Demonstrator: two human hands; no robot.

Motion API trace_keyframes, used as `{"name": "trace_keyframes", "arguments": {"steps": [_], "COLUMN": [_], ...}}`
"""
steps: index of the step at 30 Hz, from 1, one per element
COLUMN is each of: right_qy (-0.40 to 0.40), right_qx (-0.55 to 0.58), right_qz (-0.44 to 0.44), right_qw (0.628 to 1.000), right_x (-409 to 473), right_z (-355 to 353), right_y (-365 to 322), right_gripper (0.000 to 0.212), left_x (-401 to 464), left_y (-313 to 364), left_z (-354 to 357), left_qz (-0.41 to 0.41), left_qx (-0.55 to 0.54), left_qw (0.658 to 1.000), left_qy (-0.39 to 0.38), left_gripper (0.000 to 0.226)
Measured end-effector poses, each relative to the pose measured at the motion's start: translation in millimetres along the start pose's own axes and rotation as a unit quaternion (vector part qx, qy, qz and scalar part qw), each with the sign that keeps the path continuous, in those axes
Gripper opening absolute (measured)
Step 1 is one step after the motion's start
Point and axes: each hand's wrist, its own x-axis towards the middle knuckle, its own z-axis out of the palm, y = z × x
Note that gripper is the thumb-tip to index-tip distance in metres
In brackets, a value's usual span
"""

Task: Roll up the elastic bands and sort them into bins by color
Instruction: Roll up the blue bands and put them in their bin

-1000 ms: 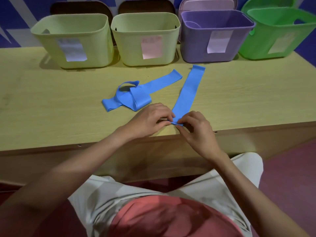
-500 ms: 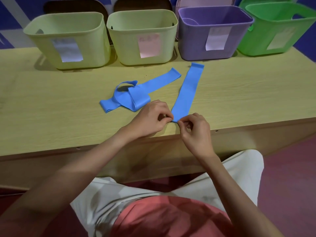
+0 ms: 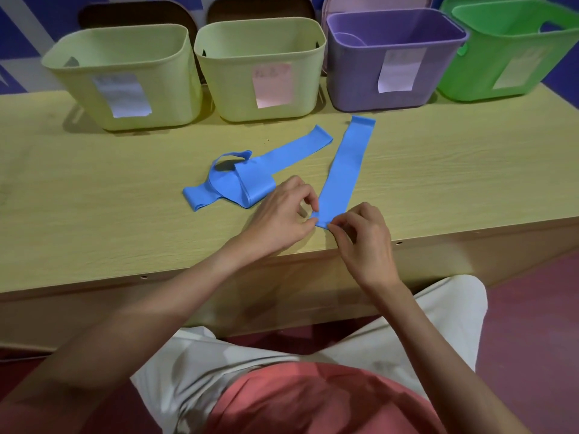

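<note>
Both hands, the left hand (image 3: 282, 214) and right hand (image 3: 365, 238), pinch the near end of the flat blue elastic band (image 3: 346, 170) lying on the wooden tabletop (image 3: 94, 189); thin, limp, probably stretchy, it should roll best gripped there.

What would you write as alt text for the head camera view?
Both hands, left hand and right hand, pinch the near end of a flat blue band on a wooden table. A tangled blue band lies left of it; four bins line the back.
</note>
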Motion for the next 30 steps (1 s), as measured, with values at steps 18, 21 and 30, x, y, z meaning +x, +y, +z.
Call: {"name": "trace_keyframes", "arguments": {"steps": [18, 21, 30], "right_qy": [0.019, 0.039, -0.004], "right_qx": [0.038, 0.043, 0.038], "right_qz": [0.046, 0.047, -0.038], "right_qw": [0.998, 0.997, 0.999], "right_x": [1, 4, 3], "right_z": [3, 2, -1], "right_y": [4, 5, 18], "right_gripper": [0.003, 0.009, 0.005], "left_x": [2, 4, 5], "left_y": [-5, -2, -4], "left_z": [2, 5, 9], "left_qz": [0.037, 0.016, 0.051], "left_qx": [0.037, 0.029, 0.027], "left_qw": [0.998, 0.999, 0.998], "left_qy": [0.029, 0.034, 0.022], "left_gripper": [0.01, 0.012, 0.007]}}
